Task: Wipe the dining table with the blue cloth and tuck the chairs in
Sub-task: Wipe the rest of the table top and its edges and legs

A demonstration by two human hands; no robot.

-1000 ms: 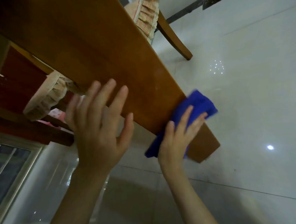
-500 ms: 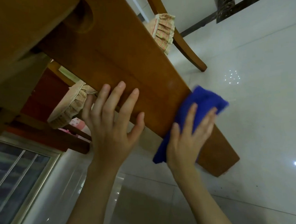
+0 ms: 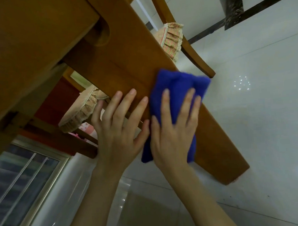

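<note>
On table leg [image 3: 123, 61]: my right hand [image 3: 172, 134], fingers spread, presses cloth [image 3: 178, 82] flat, now higher than before; left hand [image 3: 118, 132] flat beside. Lower leg probably done; chairs [image 3: 197, 60] next.

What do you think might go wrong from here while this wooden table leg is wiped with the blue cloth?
The right hand only presses the blue cloth flat with straight fingers, so it may slip off the table leg onto the floor.
The left hand lies flat on the wood and may smudge it.
</note>
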